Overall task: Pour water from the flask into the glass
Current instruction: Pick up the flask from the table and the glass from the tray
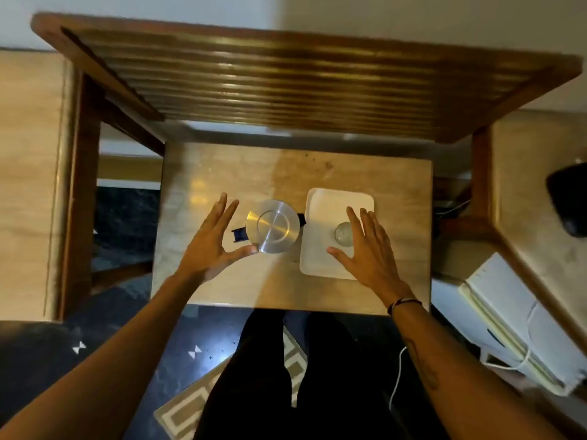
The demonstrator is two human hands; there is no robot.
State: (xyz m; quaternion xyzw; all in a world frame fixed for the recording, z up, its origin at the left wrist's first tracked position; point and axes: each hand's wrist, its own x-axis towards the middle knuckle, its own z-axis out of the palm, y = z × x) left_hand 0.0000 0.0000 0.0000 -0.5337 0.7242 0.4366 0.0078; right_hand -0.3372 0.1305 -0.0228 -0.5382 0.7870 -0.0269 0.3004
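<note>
I look straight down on a steel flask (273, 226) with a round silver lid and dark strap pieces at its sides; it stands upright on a small beige table (222, 173). To its right a clear glass (344, 234) stands on a white tray (330, 198). My left hand (212, 239) hovers just left of the flask, fingers spread, thumb tip at the lid's lower left edge. My right hand (368, 249) is spread over the tray, just right of the glass, and covers part of its rim. Neither hand holds anything.
A slatted wooden bench (286, 74) stands beyond the table, its legs at both sides. A white box with a cable (514, 325) lies on the floor to the right, a dark object (568, 201) further right. My legs in dark trousers and a patterned mat (184, 411) are below.
</note>
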